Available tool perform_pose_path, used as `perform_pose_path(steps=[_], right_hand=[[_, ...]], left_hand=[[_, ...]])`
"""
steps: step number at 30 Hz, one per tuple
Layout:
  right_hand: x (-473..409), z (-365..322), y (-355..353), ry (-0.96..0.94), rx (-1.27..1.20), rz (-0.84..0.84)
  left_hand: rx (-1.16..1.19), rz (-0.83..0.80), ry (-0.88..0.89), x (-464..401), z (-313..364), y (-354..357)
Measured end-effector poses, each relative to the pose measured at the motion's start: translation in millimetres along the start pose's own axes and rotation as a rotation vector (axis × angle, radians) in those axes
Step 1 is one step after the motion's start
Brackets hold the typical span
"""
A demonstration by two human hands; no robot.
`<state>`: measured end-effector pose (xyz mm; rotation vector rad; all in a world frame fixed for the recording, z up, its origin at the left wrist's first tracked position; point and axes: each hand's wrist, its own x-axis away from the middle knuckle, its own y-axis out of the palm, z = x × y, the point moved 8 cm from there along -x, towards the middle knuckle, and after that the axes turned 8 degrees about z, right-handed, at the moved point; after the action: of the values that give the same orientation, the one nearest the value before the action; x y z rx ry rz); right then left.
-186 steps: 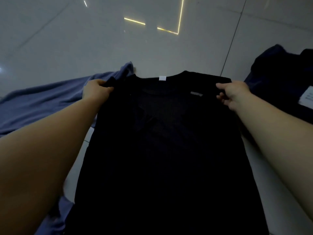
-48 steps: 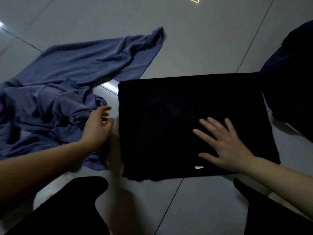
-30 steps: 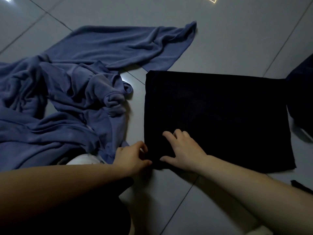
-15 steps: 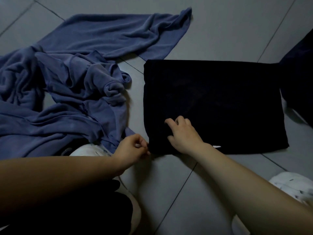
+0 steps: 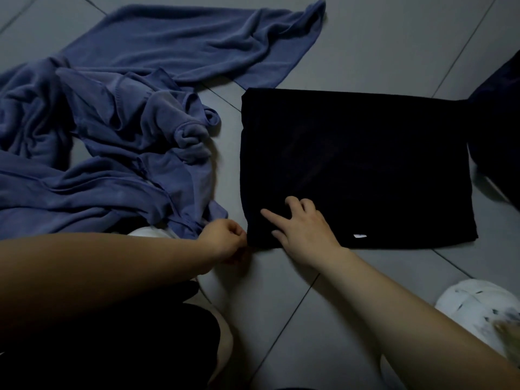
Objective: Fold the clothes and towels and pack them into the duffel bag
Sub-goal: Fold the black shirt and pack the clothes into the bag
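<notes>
Two hands worked the near left corner of a folded black shirt (image 5: 357,164) on the grey tiled floor (image 5: 380,46). Starting at the far left, a blue towel (image 5: 183,43) and crumpled blue garment (image 5: 98,153) sprawled in a loose heap, unfolded, the towel's corner reaching close to the shirt's far left corner. Just below that heap, something white (image 5: 146,232) peeked out at the forearm. Then came the left hand (image 5: 223,240), fingers curled in, thumb and fingertips together right at the shirt's near left corner, and it appeared to pinch that edge, though the dim light made the contact hard to read. Right beside it, the right hand (image 5: 301,226) rested on top of the shirt, fingers spread and fairly straight, index finger pointing left, pressing the cloth flat. The shirt itself lay as a tidy rectangle, a small white tag (image 5: 360,235) showing near its front edge. Further right, dark navy fabric (image 5: 498,122) sat against the shirt's right edge, whether bag or clothing could not be told. At bottom right, a white shoe (image 5: 472,305) sat on the tiles.
</notes>
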<state>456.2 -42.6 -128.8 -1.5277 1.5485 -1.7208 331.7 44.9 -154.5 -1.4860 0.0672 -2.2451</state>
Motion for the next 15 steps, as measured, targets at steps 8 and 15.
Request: perform_pose_path(steps=[8, 15], right_hand=[[5.7, -15.5, 4.4, 0.125, 0.008, 0.036], [9.7, -12.4, 14.5, 0.129, -0.060, 0.015]], left_hand=[[0.040, -0.033, -0.007, 2.7, 6.5, 4.8], [-0.155, 0.004, -0.057, -1.1, -12.4, -3.0]])
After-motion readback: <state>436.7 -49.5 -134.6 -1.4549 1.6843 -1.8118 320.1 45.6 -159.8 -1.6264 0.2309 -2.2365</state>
